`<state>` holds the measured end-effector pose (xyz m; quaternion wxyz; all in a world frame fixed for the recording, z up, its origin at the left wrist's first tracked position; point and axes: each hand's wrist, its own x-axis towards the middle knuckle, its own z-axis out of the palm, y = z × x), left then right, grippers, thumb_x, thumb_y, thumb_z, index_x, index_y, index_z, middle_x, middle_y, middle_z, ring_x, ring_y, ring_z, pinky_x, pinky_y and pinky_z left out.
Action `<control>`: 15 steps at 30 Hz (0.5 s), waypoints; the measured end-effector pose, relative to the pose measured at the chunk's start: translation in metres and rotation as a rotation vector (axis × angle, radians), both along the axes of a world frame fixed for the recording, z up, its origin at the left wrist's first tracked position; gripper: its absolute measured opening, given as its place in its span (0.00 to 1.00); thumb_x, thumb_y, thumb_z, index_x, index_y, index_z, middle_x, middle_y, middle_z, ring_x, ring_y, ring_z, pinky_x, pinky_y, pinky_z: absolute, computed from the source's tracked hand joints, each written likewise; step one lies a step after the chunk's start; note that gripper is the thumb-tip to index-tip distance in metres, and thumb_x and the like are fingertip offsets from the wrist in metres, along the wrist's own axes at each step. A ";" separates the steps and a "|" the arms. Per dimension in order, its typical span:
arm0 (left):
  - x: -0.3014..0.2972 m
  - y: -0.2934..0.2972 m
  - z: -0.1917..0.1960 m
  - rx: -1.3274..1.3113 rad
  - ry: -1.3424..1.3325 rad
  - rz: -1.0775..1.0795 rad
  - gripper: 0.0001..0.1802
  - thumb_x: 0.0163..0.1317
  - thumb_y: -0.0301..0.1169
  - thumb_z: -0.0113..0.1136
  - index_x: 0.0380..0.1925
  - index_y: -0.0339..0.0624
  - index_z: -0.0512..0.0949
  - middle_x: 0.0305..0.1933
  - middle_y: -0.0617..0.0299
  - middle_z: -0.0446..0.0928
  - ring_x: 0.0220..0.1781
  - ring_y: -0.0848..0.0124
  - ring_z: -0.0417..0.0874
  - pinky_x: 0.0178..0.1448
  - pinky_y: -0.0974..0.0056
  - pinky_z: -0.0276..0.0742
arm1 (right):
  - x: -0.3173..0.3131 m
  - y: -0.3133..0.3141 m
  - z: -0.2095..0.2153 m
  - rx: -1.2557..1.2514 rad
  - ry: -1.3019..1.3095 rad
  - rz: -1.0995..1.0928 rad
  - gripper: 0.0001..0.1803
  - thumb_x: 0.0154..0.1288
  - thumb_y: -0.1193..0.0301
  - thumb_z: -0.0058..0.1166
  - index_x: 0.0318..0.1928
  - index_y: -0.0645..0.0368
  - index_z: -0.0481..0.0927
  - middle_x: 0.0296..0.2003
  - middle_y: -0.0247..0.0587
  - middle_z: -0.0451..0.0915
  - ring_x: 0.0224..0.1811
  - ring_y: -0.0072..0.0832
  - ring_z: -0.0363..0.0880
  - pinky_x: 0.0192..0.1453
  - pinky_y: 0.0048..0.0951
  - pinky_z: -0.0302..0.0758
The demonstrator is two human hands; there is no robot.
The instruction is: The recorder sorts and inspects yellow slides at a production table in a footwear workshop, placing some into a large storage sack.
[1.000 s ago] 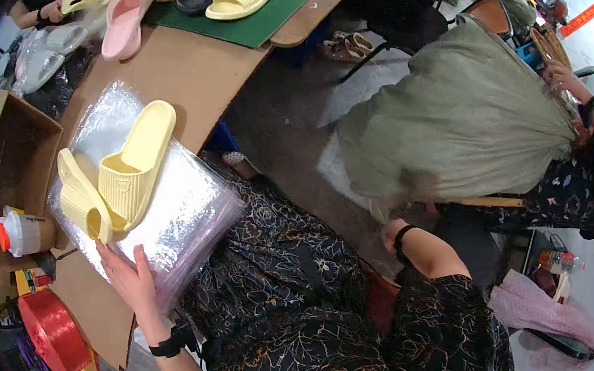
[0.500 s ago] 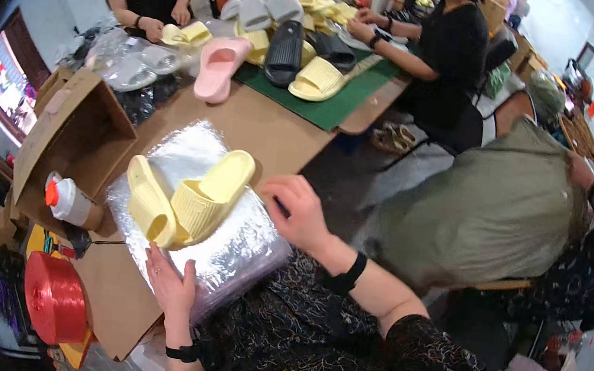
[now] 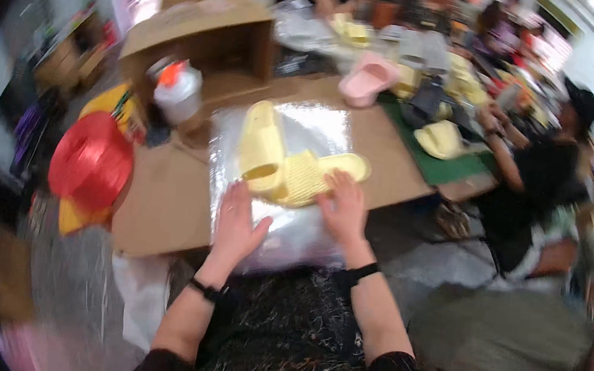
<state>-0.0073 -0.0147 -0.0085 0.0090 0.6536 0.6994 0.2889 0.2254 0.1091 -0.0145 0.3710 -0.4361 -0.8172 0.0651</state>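
A pair of pale yellow slide slippers lies on a stack of shiny clear plastic bags (image 3: pixel 331 122) in front of me. The left slipper (image 3: pixel 264 136) points its open toe toward me. The right slipper (image 3: pixel 301 179) lies slanted, its heel out to the right. My left hand (image 3: pixel 238 223) is open, fingers stretched out, with the tips at the toe of the left slipper. At the other side, my right hand (image 3: pixel 343 206) is open too, its fingers resting against the right slipper's near side. Neither hand is closed around anything.
A cardboard box (image 3: pixel 200 34) lies open behind a white bottle (image 3: pixel 176 98) with an orange cap. Left of them is a red roll of twine (image 3: pixel 90 162). More slippers, one pink (image 3: pixel 368 79), cover the far table, where other people sit. An olive sack (image 3: pixel 502 340) is at right.
My view has swung to the right-leaning side, shifting the scene. My right hand, raised off to the side before, has come down against the right slipper. My left hand stays by the left slipper.
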 end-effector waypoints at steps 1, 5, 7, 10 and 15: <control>0.005 0.006 0.001 0.017 -0.013 -0.001 0.47 0.60 0.44 0.63 0.71 0.27 0.56 0.74 0.31 0.57 0.78 0.40 0.55 0.81 0.45 0.46 | 0.005 0.002 -0.006 0.033 -0.069 -0.093 0.28 0.68 0.54 0.57 0.63 0.54 0.77 0.66 0.45 0.73 0.73 0.40 0.64 0.75 0.49 0.57; 0.019 0.015 0.006 -0.012 0.012 -0.037 0.49 0.65 0.52 0.57 0.73 0.25 0.52 0.75 0.30 0.55 0.79 0.42 0.53 0.82 0.46 0.44 | 0.030 0.010 -0.005 0.128 -0.088 -0.081 0.26 0.70 0.58 0.55 0.63 0.57 0.76 0.66 0.45 0.74 0.71 0.44 0.66 0.74 0.47 0.60; 0.014 0.012 0.003 -0.011 0.024 -0.002 0.50 0.65 0.53 0.56 0.73 0.25 0.52 0.75 0.30 0.55 0.79 0.42 0.53 0.82 0.46 0.44 | 0.030 0.013 -0.010 0.169 -0.112 -0.064 0.25 0.71 0.59 0.53 0.63 0.58 0.77 0.66 0.45 0.74 0.70 0.45 0.68 0.72 0.46 0.63; 0.012 0.001 -0.007 0.044 0.046 0.021 0.50 0.65 0.54 0.55 0.73 0.25 0.51 0.75 0.29 0.56 0.79 0.41 0.53 0.82 0.46 0.44 | 0.021 0.008 -0.013 0.183 -0.155 -0.031 0.24 0.73 0.59 0.52 0.62 0.59 0.77 0.66 0.44 0.74 0.70 0.46 0.68 0.72 0.46 0.64; 0.012 -0.001 -0.005 0.026 0.035 0.027 0.52 0.65 0.56 0.54 0.74 0.26 0.50 0.75 0.30 0.54 0.80 0.41 0.52 0.82 0.47 0.45 | 0.020 0.008 -0.010 0.166 -0.107 0.026 0.24 0.74 0.59 0.50 0.61 0.62 0.77 0.65 0.48 0.74 0.69 0.49 0.69 0.71 0.47 0.65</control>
